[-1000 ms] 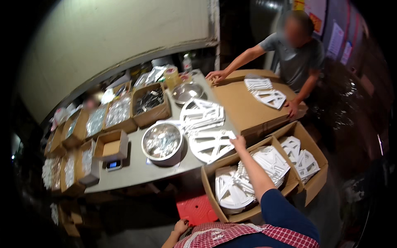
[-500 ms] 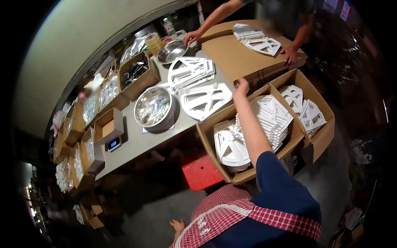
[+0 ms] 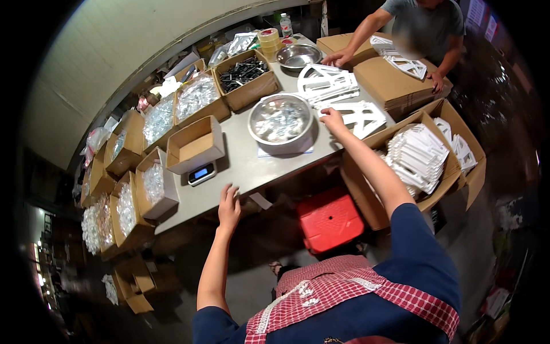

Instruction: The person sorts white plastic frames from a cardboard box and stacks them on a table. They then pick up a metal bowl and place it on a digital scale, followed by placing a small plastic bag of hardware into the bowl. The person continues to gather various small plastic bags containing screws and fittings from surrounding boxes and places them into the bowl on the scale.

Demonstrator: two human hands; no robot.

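My right hand [image 3: 333, 120] reaches over the table with fingers stretched out and nothing visible in them. It is between a steel bowl [image 3: 282, 150] of small clear plastic packets [image 3: 281, 117] and white fan-shaped plastic frames [image 3: 364, 116] lying on the table. Whether its fingers touch the frames I cannot tell. My left hand [image 3: 229, 209], fingers apart and holding nothing, is raised just off the table's front edge. Nearest to it are a small digital scale [image 3: 202, 174] and a low open cardboard box [image 3: 215, 139].
Open boxes of clear packets [image 3: 153, 180] line the left, with a box of black parts [image 3: 243, 74] behind. Large cartons [image 3: 361, 198] of white frames stand right, above a red stool [image 3: 329, 221]. Across the table, a person [image 3: 427, 28] rests hands near flat cardboard [image 3: 395, 86].
My view has swung left. My right hand has moved left from beside the cartons toward the bowl. My left hand has come up from low beside my apron to the table edge.
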